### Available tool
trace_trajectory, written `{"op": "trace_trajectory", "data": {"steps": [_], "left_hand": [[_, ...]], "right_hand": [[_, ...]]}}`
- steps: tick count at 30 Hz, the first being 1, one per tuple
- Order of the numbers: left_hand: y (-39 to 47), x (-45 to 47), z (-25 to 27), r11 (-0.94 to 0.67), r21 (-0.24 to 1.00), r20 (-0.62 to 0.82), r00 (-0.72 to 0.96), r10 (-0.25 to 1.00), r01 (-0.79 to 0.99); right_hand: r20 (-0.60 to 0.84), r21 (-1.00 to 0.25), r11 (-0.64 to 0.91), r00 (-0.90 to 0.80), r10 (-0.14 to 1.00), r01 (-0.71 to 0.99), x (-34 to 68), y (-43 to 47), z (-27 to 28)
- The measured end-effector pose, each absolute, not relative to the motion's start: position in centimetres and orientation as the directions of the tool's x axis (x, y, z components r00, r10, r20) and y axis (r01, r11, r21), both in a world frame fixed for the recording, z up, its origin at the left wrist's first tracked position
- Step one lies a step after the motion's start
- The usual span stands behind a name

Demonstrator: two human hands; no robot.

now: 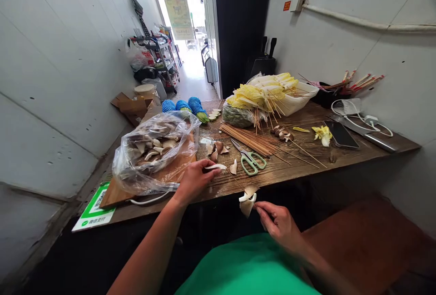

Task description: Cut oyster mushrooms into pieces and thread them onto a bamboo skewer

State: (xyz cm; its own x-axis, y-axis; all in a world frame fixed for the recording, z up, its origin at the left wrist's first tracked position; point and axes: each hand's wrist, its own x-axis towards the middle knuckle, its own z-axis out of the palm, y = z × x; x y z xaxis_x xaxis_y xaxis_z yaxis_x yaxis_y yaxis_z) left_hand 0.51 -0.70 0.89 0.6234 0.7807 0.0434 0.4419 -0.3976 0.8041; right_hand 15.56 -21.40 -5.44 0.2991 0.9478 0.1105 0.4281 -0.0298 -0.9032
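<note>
My left hand (200,176) is closed on a pale strip of mushroom (217,167) just above the table's front edge. My right hand (275,222) pinches a thin skewer in front of the table, and pieces of oyster mushroom (248,202) are threaded on it. The skewer's tip points up and left toward my left hand. Loose mushroom pieces (216,149) lie on the wood beyond my fingers, with a single piece (233,167) nearer. To the left, a clear plastic bag (119,167) full of mushrooms rests on a wooden board (111,195).
Green-handled scissors (250,163) lie beside a pile of bamboo skewers (247,139). Skewered cabbage leaves (262,92) heap over a white basket (301,99). Blue-netted vegetables (184,105) sit at the back. A phone (341,134) and a knife (379,142) lie at right.
</note>
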Motion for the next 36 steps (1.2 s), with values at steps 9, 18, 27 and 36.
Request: {"op": "trace_trajectory", "data": {"steps": [9,18,27,36], "left_hand": [[-1.3,0.7,0.3,0.312,0.949,-0.239,0.552,0.799,-0.041],[-2.1,0.9,0.2,0.389,0.918,-0.280,0.574,0.769,-0.075],[-2.2,1.1,-0.4,0.471,0.853,-0.306,0.514,0.801,-0.227],[-2.3,1.1,-0.6,0.529,0.781,-0.326,0.506,0.799,-0.332]], "right_hand": [[0.108,-0.911,-0.020,0.284,0.953,0.412,15.2,-21.3,-5.0],[0.110,-0.910,-0.022,0.292,0.950,0.415,15.3,-21.3,-5.3],[0.129,-0.901,-0.007,0.284,0.950,0.434,15.1,-21.1,-4.8],[0.127,-0.896,-0.005,0.266,0.956,0.444,15.1,-20.9,-4.4]]}}
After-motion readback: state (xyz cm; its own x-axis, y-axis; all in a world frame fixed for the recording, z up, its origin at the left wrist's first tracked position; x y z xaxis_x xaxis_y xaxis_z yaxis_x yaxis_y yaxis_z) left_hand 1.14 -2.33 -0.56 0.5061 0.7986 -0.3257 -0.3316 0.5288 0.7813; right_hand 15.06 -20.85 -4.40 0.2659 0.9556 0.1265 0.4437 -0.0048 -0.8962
